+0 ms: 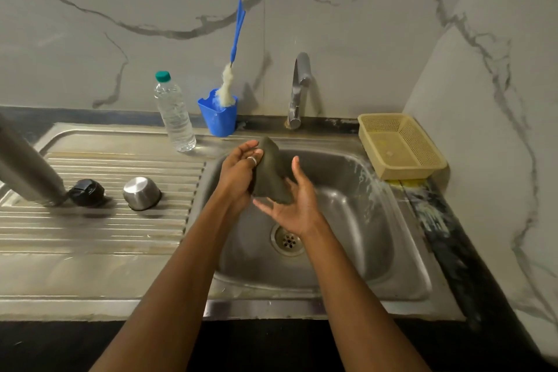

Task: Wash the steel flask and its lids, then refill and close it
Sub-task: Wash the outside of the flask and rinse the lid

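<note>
The steel flask (27, 166) stands on the ribbed drainboard at the far left, partly cut off by the frame edge. Beside it lie its black inner lid (87, 192) and its steel cup lid (141, 193), upside down. Over the sink basin (356, 220) my left hand (238, 178) holds a dark green scrub pad (271, 172) by its edge. My right hand (294, 202) is just right of the pad with fingers spread and palm up, its fingertips near the pad's lower edge.
A clear water bottle with a green cap (174, 113) and a blue cup holding a bottle brush (220, 115) stand behind the drainboard. The tap (299, 90) is at the back, with no water running. A beige basket (400, 145) sits at the right.
</note>
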Demonstrator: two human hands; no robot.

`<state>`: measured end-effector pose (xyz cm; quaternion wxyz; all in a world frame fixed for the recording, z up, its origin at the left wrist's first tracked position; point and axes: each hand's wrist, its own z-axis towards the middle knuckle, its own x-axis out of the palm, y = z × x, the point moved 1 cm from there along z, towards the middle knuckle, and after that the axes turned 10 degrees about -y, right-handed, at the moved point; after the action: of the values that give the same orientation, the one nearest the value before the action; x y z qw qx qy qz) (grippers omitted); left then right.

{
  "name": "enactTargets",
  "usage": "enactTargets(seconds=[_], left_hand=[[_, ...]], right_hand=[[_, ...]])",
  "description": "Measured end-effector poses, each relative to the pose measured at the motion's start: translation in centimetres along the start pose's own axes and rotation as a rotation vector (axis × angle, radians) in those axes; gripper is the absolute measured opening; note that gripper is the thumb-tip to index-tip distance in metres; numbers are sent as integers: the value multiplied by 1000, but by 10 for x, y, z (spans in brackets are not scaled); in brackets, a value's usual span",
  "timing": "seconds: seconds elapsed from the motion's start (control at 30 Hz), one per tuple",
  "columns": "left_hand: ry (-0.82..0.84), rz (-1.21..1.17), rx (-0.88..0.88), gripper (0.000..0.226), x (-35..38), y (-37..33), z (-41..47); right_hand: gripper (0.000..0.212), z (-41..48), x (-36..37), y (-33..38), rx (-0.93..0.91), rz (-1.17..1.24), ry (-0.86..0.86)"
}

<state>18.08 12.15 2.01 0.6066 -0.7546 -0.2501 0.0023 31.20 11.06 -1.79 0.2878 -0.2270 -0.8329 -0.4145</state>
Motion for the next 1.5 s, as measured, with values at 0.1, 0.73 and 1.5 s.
enactTargets(seconds=[0.1,0.73,1.5], left_hand=[[29,-34,48,28,-4,8,9],[-51,-111,434,21,-33,9,-31],[-652,504,722,26,-230,-49,-37]], right_hand=[[65,11,0,2,-107,117,124],[60,-15,18,-30,-205,-141,149],[27,-6,141,-118,-320,-165,220]])
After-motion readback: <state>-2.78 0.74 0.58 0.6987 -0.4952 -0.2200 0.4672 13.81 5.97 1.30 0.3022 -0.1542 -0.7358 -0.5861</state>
